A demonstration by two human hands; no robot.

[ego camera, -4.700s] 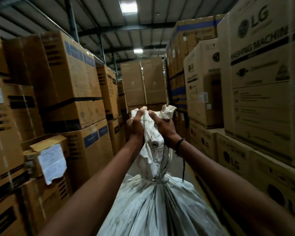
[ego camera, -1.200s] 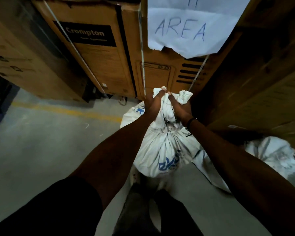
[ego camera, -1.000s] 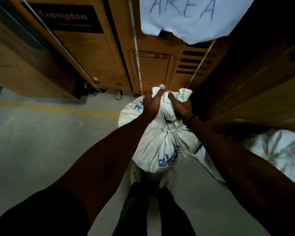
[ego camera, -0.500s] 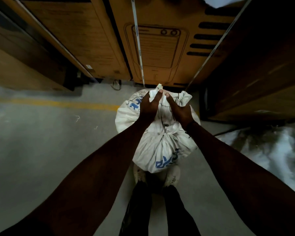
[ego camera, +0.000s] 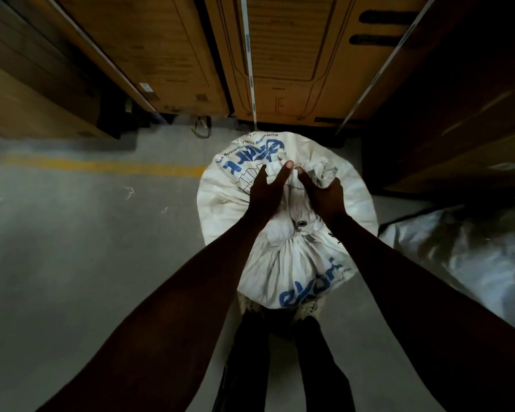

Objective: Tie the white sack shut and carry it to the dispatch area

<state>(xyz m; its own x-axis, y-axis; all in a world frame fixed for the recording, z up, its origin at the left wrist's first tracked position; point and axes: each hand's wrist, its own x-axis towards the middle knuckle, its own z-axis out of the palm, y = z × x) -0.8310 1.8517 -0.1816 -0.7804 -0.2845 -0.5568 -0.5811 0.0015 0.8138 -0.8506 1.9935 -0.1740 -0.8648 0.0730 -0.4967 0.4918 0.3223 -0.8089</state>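
The white sack (ego camera: 295, 263) with blue lettering is tied at its neck, and a metal eyelet shows just above the tie. It sits low at the floor, right in front of my shoes (ego camera: 248, 304) and close to the cartons. My left hand (ego camera: 266, 193) and my right hand (ego camera: 324, 197) both grip the bunched neck above the tie, side by side. The crumpled top of the sack sticks out past my fingers.
Tall brown cartons (ego camera: 280, 69) stand directly behind the sack, with more dark cartons (ego camera: 458, 114) at the right. A second white sack (ego camera: 464, 254) lies on the floor at the right. A yellow line (ego camera: 101, 166) crosses the grey concrete floor at the left.
I walked from the carton aisle to the boxes bearing the paper "AREA" sign. Over the last second the sack has come down to the floor, both hands still on its neck.
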